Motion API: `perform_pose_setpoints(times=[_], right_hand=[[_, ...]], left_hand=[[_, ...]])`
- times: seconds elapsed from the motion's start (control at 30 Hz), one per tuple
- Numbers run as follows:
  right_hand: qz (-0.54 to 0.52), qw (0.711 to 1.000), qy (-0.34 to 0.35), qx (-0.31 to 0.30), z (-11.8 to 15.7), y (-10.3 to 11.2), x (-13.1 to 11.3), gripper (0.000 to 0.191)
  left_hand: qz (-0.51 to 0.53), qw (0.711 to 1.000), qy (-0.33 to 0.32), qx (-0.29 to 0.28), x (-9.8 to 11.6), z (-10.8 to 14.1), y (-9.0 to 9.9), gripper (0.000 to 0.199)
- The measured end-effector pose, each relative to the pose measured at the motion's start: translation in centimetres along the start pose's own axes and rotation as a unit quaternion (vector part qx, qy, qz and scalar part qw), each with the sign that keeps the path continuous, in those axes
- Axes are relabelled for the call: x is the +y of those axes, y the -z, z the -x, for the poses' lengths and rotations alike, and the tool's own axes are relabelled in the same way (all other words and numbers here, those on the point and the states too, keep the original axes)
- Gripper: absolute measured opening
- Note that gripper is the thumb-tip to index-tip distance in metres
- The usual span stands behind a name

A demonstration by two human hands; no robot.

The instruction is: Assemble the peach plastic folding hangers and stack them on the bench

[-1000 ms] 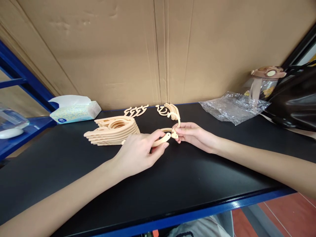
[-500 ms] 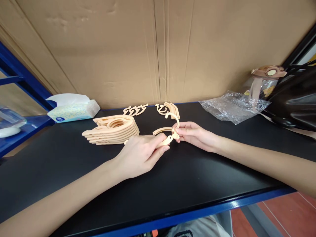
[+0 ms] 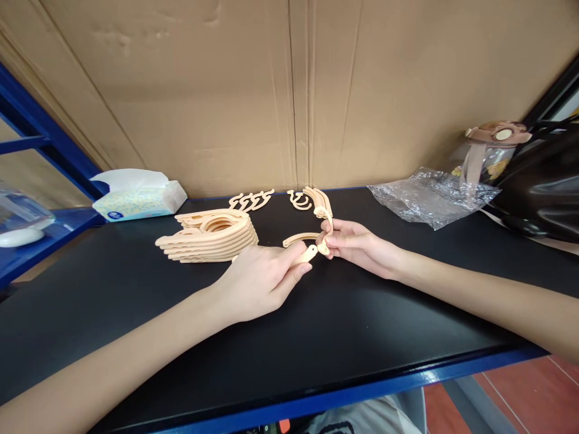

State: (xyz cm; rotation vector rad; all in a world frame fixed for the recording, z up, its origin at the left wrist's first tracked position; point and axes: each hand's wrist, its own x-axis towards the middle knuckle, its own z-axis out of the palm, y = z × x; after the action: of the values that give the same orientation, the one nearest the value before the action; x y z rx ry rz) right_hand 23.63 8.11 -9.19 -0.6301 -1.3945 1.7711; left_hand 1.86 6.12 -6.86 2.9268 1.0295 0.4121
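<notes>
Reference: Read all clock directions from the gap between your hands; 12 o'clock is straight ahead, towards the cardboard panel (image 3: pixel 190 90).
Left hand: Your left hand (image 3: pixel 260 280) grasps a curved arm (image 3: pixel 307 255) between thumb and fingers. The holed end of the piece points towards 3 o'clock.
Right hand: Your right hand (image 3: pixel 355 247) pinches a hook piece (image 3: pixel 331 226) between thumb and fingertips. The hook stands upright, with its curl towards 12 o'clock.
Joint: The base of the hook piece sits just beside the holed end of the curved arm. You cannot tell here whether the two touch.
Second arm: Another curved piece (image 3: pixel 301 237) extends from your right fingers towards 10 o'clock. Your fingers hide its inner end.
Hanger stack: At 9 to 10 o'clock, near your left hand, lies a layered stack of beige hangers (image 3: pixel 208 242).
Loose parts: A row of hooks (image 3: pixel 257 201) lies at 11 o'clock; further hooks (image 3: pixel 302 207) and a bundle of curved arms (image 3: pixel 323 202) lie at 12.
Surroundings: On the black tabletop (image 3: pixel 294 343), a tissue box (image 3: pixel 140 202) stands at 10 o'clock; a clear plastic wrapper (image 3: pixel 420 196) and a drinking bottle (image 3: pixel 493 157) are at 2.
</notes>
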Motion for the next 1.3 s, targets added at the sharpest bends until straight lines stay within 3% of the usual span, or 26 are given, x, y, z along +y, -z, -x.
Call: perform_pose_setpoints(times=[0.2,0.63,0.93,1.3], right_hand=[[0.004,1.0,-0.002,-0.018,0.0,0.0,0.1,0.014],[0.035,0.998,-0.017,-0.058,-0.2,0.7,0.2,0.014],[0.136,0.991,-0.009,0.012,-0.2,0.4,0.2,0.018],[0.187,0.982,0.008,-0.01,-0.1,0.7,0.3,0.017]], left_hand=[[0.017,0.999,-0.037,-0.001,-0.3,0.1,-0.4,0.021],[-0.047,0.997,-0.062,0.017,-0.1,0.0,-0.5,0.018],[-0.093,0.994,-0.06,-0.003,-0.5,0.0,-1.0,0.018],[-0.167,0.983,-0.076,-0.008,0.0,0.1,-1.9,0.019]])
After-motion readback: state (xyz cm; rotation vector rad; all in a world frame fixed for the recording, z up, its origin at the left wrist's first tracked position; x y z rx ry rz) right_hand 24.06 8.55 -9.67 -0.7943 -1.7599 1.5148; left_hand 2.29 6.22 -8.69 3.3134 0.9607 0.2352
